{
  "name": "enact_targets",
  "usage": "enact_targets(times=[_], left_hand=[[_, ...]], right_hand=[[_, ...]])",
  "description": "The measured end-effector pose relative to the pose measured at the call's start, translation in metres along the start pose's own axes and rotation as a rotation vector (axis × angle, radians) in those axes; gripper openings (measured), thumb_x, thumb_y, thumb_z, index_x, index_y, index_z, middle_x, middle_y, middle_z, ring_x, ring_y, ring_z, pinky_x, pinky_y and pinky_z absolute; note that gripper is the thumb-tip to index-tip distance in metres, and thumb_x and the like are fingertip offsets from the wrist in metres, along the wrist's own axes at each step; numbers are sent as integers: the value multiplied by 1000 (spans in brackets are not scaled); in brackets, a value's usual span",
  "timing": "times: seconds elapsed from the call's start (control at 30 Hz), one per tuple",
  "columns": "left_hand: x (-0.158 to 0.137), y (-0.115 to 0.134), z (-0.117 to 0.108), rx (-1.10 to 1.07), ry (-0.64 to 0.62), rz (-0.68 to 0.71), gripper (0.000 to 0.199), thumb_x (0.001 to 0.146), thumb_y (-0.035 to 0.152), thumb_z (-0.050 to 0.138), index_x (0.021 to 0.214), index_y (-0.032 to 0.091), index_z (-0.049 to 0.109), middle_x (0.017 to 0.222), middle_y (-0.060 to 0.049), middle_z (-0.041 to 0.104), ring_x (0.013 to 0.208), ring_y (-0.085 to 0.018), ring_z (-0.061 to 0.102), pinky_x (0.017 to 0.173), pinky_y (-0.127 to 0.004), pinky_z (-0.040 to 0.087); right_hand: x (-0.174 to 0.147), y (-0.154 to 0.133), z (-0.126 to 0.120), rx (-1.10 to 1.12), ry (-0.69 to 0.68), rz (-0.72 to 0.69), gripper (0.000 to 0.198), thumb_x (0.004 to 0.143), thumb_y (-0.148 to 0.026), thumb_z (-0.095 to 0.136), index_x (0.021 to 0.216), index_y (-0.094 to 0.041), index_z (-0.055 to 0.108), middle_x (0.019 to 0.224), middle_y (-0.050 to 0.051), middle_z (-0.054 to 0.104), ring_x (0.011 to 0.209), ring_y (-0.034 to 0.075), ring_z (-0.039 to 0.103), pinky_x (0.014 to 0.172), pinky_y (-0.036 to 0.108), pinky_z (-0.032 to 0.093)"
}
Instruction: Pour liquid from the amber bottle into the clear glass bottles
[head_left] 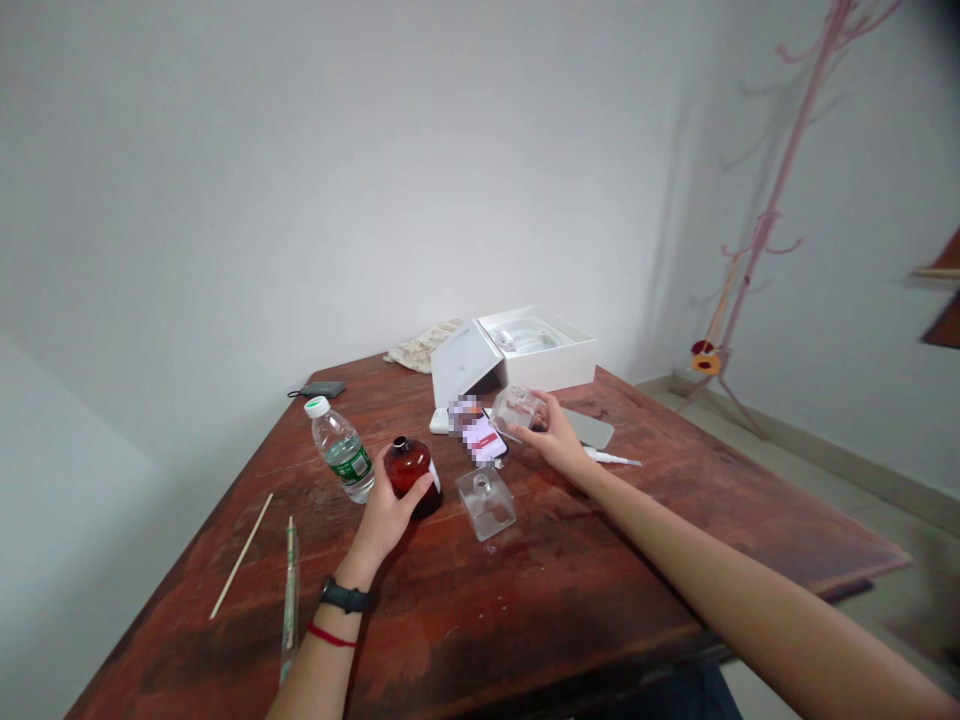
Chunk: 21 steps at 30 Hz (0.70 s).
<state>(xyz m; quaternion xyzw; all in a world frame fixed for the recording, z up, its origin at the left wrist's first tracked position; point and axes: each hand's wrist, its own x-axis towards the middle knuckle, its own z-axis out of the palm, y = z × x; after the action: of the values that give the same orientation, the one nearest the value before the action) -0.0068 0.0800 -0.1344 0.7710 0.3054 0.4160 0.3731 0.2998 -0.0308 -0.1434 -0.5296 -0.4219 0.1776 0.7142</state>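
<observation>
Tabletop, fingers around brown bottle

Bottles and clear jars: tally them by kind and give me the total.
Brown bottle, in the left hand: 1
Water bottle: 1
Clear jars, one in the right hand, one on the table: 2
Total: 4

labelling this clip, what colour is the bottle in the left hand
The bottle in the left hand is dark reddish-brown, seen best in the head view.
</observation>
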Motion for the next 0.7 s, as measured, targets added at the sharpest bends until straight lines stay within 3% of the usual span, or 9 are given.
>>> enact_targets(times=[0.7], left_hand=[[0, -1, -1, 17, -14, -14, 74, 90, 54, 77, 146, 23, 40, 143, -15, 63, 133, -32, 64, 123, -55, 40]], right_hand=[[0, 6, -3, -91, -14, -9, 92, 71, -48, 95, 147, -29, 47, 131, 12, 76, 127, 37, 71, 115, 62, 52]])
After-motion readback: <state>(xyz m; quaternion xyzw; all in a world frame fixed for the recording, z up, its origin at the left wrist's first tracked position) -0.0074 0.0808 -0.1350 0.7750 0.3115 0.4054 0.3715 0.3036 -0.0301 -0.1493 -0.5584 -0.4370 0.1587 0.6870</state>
